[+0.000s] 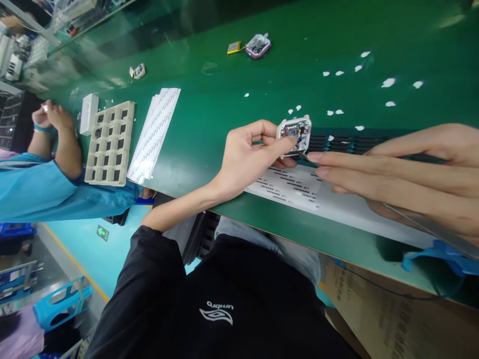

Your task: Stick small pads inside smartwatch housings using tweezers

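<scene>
The green bench (209, 149) spans the upper frame, with paper scraps (389, 82) scattered at upper right. The watch case (301, 131) is right of centre, just above a printed sheet (288, 187) in the frame. My left hand (243, 157) pinches it, thumb on the open face, fingers behind. My right hand (430, 172) grips a slim metal tool (430, 227), two fingers extended nearly together; its thumb is largely hidden. Step in hand, as I judge it: working the tip at the case's lower edge. The next move calls for a steady case and light tip control. Open side faces me; the long axis runs roughly top to bottom, slightly tilted.
</scene>
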Tool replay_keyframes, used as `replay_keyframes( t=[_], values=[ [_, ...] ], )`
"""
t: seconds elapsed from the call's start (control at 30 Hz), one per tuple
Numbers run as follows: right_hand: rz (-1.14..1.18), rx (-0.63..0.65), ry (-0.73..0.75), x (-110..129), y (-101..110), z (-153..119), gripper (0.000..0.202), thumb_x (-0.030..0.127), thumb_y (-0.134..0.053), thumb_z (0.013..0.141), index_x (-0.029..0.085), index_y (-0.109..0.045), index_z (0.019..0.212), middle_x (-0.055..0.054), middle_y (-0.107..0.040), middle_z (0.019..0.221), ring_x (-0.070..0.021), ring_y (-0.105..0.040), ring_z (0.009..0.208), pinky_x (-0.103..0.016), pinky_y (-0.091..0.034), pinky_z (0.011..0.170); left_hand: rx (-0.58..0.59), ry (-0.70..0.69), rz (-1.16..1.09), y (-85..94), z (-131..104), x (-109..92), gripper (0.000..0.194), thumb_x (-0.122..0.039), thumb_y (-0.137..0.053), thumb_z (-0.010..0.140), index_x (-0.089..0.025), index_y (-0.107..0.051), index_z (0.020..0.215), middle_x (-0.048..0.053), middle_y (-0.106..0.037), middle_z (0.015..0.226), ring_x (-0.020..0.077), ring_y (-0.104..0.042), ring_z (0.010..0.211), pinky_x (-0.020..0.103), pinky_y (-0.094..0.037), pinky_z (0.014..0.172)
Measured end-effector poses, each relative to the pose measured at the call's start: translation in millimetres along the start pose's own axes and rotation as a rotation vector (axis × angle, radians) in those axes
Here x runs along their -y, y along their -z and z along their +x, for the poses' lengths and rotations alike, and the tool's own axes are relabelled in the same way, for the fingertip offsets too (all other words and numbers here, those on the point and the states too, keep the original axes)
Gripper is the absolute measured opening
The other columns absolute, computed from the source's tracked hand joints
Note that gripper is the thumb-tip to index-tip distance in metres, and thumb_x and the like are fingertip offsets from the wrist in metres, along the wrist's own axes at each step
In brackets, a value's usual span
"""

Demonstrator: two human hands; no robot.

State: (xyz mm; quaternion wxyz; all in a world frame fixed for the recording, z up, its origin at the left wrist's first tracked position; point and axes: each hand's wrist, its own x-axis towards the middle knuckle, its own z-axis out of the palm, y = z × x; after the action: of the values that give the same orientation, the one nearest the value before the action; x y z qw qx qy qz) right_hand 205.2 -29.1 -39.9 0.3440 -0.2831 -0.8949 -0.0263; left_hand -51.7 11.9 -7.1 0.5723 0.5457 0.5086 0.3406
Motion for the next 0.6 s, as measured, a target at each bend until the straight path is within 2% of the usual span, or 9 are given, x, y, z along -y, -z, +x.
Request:
replay_keyframes(
  t=[0.13,0.3,0.47,0.6],
  values=[
    [-0.047,0.009,0.063,-4,-3,-5,0.052,0.038,-0.027,0.118,0.057,-0.046,0.163,0.012,-0.076,0.139,-0.0169,-0.079,0.110,-0.047,-0.061,0.084,-0.003,0.006,-0.014,-1.0,-1,-3,0.021,-0.020,-0.072,0.101,-0.021,-0.061,0.084,-0.006,-0.072,0.069,0.0117,-0.077,0.066,0.029,-0.068,0.071],
    [-0.111,0.073,0.018,-13,-6,-16,0.037,0.052,-0.056,0.111,0.064,-0.060,0.146,0.016,-0.078,0.132,-0.0162,-0.077,0.116,-0.043,-0.061,0.088,-0.023,-0.002,-0.001,-2.0,1,-3,0.023,-0.019,-0.074,0.100,-0.021,-0.060,0.081,-0.006,-0.069,0.066,0.0117,-0.075,0.064,0.028,-0.067,0.067],
    [-0.107,0.040,0.069,-14,-7,-19,0.039,0.051,-0.055,0.112,0.063,-0.059,0.149,0.016,-0.076,0.136,-0.0161,-0.078,0.114,-0.043,-0.059,0.092,-0.009,-0.045,0.087,0.0,4,1,0.024,-0.032,-0.074,0.103,-0.021,-0.062,0.085,-0.005,-0.074,0.072,0.0118,-0.077,0.068,0.028,-0.069,0.070],
    [-0.081,0.046,0.079,-10,-7,-15,0.042,0.048,-0.053,0.114,0.062,-0.056,0.153,0.015,-0.076,0.136,-0.0150,-0.078,0.111,-0.044,-0.061,0.092,-0.002,-0.028,0.046,0.1,1,-1,0.029,-0.036,-0.075,0.103,-0.021,-0.061,0.082,-0.005,-0.073,0.069,0.0118,-0.077,0.065,0.028,-0.069,0.069]
  ],
)
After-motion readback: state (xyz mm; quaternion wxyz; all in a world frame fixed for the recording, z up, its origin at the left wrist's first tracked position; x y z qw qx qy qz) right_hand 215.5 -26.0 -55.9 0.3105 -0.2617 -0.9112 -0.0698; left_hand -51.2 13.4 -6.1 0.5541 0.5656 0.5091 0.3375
